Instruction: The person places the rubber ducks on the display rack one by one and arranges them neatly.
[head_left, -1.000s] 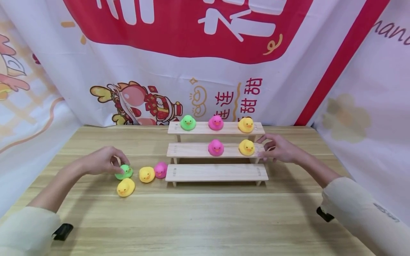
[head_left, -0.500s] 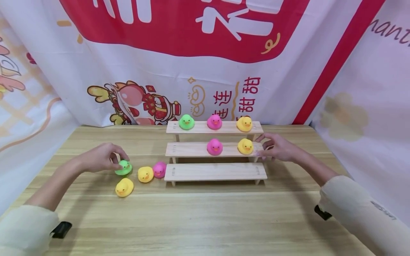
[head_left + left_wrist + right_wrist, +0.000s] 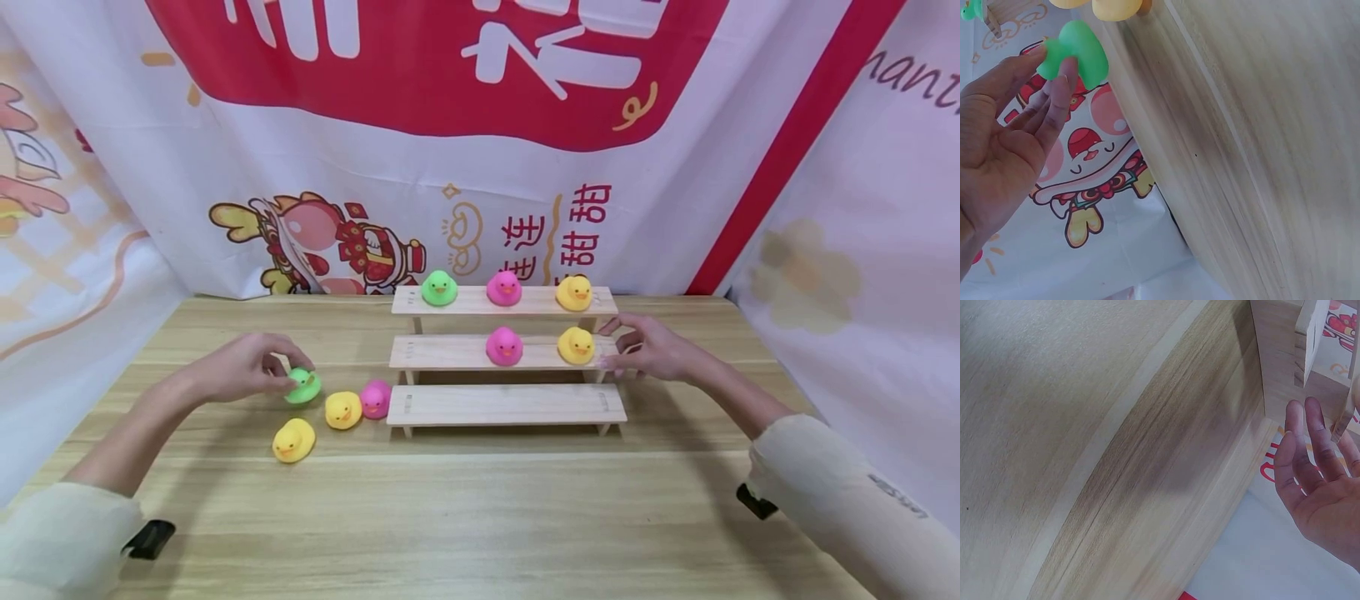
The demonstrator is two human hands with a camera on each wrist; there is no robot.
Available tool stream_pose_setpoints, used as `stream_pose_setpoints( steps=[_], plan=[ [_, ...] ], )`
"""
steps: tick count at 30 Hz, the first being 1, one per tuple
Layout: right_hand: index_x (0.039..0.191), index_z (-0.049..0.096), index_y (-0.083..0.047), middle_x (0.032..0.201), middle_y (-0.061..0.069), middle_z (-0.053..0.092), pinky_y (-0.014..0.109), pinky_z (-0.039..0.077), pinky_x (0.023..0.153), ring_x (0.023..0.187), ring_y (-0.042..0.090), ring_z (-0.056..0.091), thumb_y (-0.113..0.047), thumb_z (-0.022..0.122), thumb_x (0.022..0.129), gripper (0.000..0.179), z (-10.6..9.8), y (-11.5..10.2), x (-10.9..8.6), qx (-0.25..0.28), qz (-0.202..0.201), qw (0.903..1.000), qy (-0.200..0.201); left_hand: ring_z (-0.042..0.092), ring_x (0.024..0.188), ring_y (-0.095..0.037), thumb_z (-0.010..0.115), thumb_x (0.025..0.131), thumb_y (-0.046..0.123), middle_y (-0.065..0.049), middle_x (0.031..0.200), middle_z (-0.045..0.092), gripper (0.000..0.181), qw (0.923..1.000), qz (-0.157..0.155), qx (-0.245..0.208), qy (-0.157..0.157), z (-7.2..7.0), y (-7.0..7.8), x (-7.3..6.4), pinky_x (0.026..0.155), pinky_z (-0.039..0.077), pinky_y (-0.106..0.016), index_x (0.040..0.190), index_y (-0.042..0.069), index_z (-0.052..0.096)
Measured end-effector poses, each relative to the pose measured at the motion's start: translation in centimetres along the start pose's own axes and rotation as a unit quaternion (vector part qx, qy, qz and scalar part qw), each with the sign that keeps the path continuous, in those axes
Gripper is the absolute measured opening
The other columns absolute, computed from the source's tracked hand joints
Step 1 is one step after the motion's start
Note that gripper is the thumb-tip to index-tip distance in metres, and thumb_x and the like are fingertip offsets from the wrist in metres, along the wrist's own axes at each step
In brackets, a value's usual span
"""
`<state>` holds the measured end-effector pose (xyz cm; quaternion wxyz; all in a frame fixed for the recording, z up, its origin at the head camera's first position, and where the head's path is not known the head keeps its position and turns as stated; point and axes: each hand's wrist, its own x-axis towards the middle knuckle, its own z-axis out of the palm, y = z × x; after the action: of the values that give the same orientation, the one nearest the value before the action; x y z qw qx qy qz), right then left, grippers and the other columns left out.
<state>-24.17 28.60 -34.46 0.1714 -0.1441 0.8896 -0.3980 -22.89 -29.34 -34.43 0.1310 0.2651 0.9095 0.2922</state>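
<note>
My left hand [image 3: 243, 368] pinches a green rubber duck [image 3: 304, 387] between thumb and fingers, left of the wooden three-step stand [image 3: 510, 406]. In the left wrist view, the same green duck [image 3: 1082, 53] sits at the fingertips. My right hand [image 3: 648, 348] holds the right end of the middle step, thumb at its front corner and forefinger at the back. The right wrist view shows the right hand [image 3: 1325, 481] with its fingers around the plank's end [image 3: 1344, 419]. On the middle step sit a pink duck [image 3: 505, 346] and a yellow duck [image 3: 576, 345].
The top step carries green [image 3: 439, 287], pink [image 3: 505, 287] and yellow [image 3: 574, 292] ducks. A yellow duck [image 3: 343, 410] and a pink duck [image 3: 376, 399] stand beside the bottom step's left end. Another yellow duck [image 3: 293, 440] lies nearer. A printed curtain [image 3: 360, 150] backs the table.
My left hand has moved the green duck slightly up and to the right, away from the nearer yellow duck. The right hand stays at the stand's end.
</note>
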Motion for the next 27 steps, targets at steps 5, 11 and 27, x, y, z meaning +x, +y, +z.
stream_pose_setpoints(
  steps=[5,11,27],
  plan=[
    [0.133,0.049,0.006,0.089,0.014,0.072,0.044,0.06,0.063,0.086,0.038,0.071,-0.015,0.077,0.095,0.052,0.0,0.0,-0.1,-0.002,-0.001,1.0,0.0,0.068,0.086,-0.016,0.079,0.089,0.004,-0.012,0.113,0.071,0.025,0.9999,-0.004,-0.013,-0.004,0.2,0.5,0.3,0.076,0.059,-0.027,0.114,0.002,0.076],
    [0.133,0.049,0.006,0.089,0.012,0.072,0.046,0.061,0.063,0.086,0.038,0.071,-0.015,0.077,0.095,0.052,0.0,0.1,-0.1,-0.005,0.002,1.0,0.002,0.066,0.086,-0.016,0.081,0.09,0.009,-0.006,0.109,0.071,0.023,0.9999,0.008,-0.003,0.011,0.4,0.9,0.8,0.077,0.059,-0.027,0.112,0.004,0.076],
    [0.134,0.048,0.005,0.088,0.017,0.073,0.045,0.059,0.064,0.084,0.035,0.069,-0.018,0.078,0.095,0.054,-0.2,0.1,0.2,0.0,0.01,0.9999,-0.005,0.068,0.079,-0.013,0.079,0.091,0.008,-0.006,0.101,0.072,0.024,0.9981,0.038,-0.004,0.048,0.8,2.3,1.6,0.068,0.058,-0.027,0.113,-0.001,0.074]
  ],
)
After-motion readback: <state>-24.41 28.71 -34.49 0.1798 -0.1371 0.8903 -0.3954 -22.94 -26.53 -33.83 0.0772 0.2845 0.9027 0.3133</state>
